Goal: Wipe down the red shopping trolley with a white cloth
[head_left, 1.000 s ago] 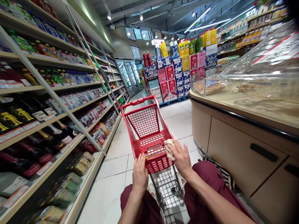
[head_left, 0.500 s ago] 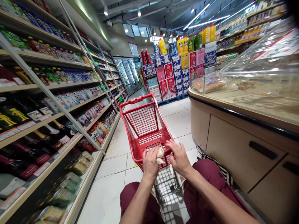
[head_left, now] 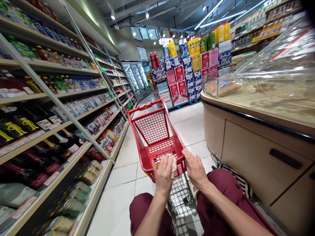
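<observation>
My left hand (head_left: 163,173) is over the near rim of a red shopping cart (head_left: 161,144). At its thumb side it holds a crumpled cream-white wad, cloth or tissue by its look (head_left: 174,166), partly hidden by the fingers. To the right, my right hand (head_left: 195,167) is by the cart's near right corner, its fingers stretched and holding nothing. Whether it touches the rim I cannot tell. The cart's basket has a slotted floor and a grid panel at its far end.
Drink shelves (head_left: 73,121) line the left side. On the right stands a wooden counter (head_left: 256,147) with packaged food. Stacked boxes (head_left: 179,82) topped with bottles stand ahead, before glass-door fridges (head_left: 135,77). A striped bag (head_left: 242,183) rests on the floor by my right knee.
The left hand has shifted slightly right and its fingers now cover more of the crumpled wad. My right hand has moved slightly right and down. The whole view has shifted a little.
</observation>
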Demonstrator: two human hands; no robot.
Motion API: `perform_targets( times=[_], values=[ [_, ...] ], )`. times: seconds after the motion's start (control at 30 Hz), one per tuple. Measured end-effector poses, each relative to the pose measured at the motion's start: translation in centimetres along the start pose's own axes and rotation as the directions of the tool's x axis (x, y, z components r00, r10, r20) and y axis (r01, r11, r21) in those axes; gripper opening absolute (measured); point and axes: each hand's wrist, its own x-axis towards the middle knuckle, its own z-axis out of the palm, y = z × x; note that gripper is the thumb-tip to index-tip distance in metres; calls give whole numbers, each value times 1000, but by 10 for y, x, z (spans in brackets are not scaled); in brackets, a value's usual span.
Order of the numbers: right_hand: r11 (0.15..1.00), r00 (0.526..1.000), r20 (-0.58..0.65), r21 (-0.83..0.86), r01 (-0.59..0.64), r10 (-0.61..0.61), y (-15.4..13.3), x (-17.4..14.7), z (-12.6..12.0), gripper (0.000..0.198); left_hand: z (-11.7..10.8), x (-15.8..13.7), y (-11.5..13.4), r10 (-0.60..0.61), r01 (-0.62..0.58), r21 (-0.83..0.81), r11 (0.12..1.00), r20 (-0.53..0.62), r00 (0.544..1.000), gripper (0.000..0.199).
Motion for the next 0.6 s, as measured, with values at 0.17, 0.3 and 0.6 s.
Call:
perform_targets(
  times=[0.17,0.3,0.6],
  values=[
    [987,997,6,139,-81,81,2,8,-6,62,-1,-11,-13,-72,88,106,990,-144,987,37],
    [974,992,21,188,-125,124,0,14,-11,54,25,26,36,149,-141,57,988,-188,971,35],
    [975,988,-10,162,-151,155,15,0,-10,46,6,1,0,52,-27,79,997,-331,942,35]
  ],
)
